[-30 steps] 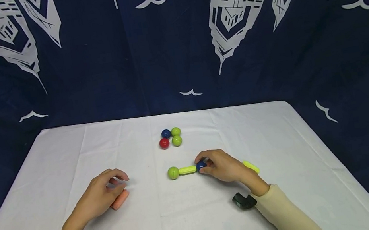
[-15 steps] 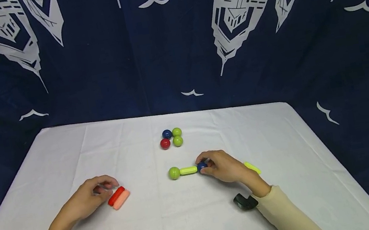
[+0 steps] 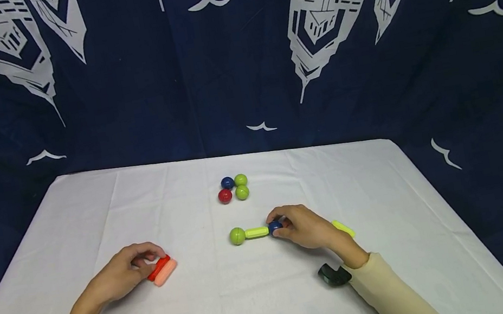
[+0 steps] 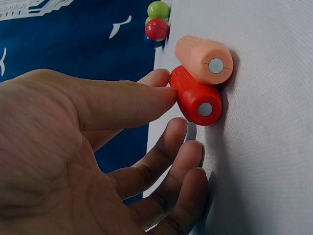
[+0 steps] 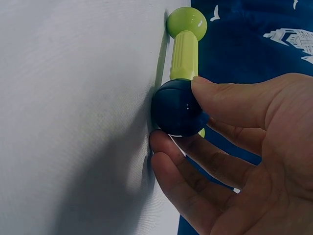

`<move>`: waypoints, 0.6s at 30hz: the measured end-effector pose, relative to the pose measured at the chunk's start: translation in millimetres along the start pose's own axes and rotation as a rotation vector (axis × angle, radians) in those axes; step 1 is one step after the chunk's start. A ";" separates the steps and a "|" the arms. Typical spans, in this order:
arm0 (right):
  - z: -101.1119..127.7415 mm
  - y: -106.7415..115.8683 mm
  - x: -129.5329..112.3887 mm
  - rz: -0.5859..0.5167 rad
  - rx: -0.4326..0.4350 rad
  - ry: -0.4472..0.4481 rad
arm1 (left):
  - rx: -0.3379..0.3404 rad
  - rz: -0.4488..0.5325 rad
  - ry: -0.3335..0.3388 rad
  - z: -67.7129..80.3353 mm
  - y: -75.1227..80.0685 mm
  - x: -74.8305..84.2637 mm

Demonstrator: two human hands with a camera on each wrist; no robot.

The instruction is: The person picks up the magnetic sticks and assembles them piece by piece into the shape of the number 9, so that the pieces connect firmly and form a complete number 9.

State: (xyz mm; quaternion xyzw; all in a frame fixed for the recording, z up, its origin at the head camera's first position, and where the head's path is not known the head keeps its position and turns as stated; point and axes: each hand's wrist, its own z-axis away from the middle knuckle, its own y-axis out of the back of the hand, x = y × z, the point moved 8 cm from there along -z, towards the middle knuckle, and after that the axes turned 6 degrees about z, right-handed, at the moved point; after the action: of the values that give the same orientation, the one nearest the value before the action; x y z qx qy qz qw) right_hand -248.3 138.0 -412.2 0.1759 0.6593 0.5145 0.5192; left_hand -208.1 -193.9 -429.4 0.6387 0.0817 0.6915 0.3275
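2 hands work on the table (image 3: 93,215). Our right hand (image 3: 304,227) pinches the blue ball (image 3: 274,226) capping the green rod (image 3: 256,232) and green ball (image 3: 237,236). We judge it should hold that chain steady. Our left hand (image 3: 119,273) touches the red rod (image 3: 158,268) beside the peach rod (image 3: 165,272); fingers curled, thumb on it, grip forming. 4 balls (image 3: 234,188) lie behind.

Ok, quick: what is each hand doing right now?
Left hand: thumb and fingertips pinch the red stick.
Right hand: grips the dark blue ball.
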 end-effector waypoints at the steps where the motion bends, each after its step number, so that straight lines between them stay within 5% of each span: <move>1: 0.1 -0.1 0.2 -0.001 -0.001 -0.001 | 0.000 -0.003 0.004 -0.4 -0.1 -0.5; 18: -1.1 -1.1 2.6 0.001 -0.005 -0.007 | 0.011 -0.020 0.000 -0.2 -1.4 1.6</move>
State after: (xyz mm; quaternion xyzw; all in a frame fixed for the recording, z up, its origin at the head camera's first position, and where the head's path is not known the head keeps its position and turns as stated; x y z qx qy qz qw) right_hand -250.0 139.1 -414.6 0.1767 0.6561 0.5161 0.5215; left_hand -207.8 -191.8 -428.8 0.6396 0.0922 0.6877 0.3308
